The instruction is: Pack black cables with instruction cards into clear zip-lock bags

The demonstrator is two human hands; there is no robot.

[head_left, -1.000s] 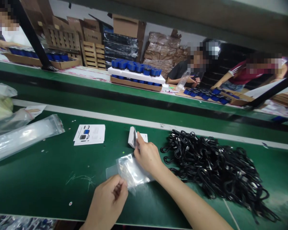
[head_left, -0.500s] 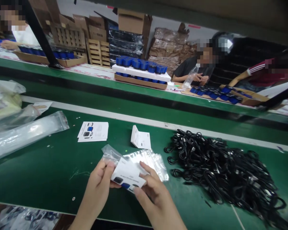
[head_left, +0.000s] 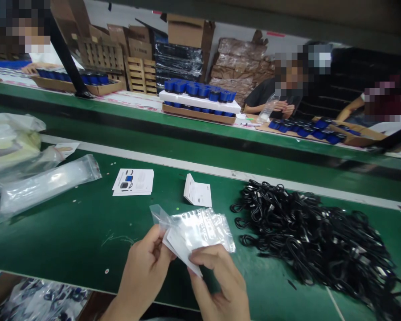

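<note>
My left hand [head_left: 143, 267] and my right hand [head_left: 218, 278] are close together above the green belt [head_left: 70, 236]. Both hold a clear zip-top plastic bag [head_left: 198, 229], pinched at its near side. A white printed card [head_left: 178, 249] lies tilted against the bag, its lower corner between my hands. I cannot tell whether it is inside the bag. Left of my hands lies a small stack of printed instruction sheets [head_left: 132, 182]. A folded white card [head_left: 197, 191] stands just beyond the bag.
A large tangle of black cables [head_left: 307, 236] lies right of my hands. Plastic-wrapped packs [head_left: 48, 187] lie at the left. Beyond the belt, a co-worker's hands [head_left: 282, 107] are near trays of blue-capped items [head_left: 198, 100] on another bench.
The white card has tilted and turned, hiding its printed face. My hands have moved closer together, and my right hand has dropped lower on the card. The whole view has shifted slightly.
</note>
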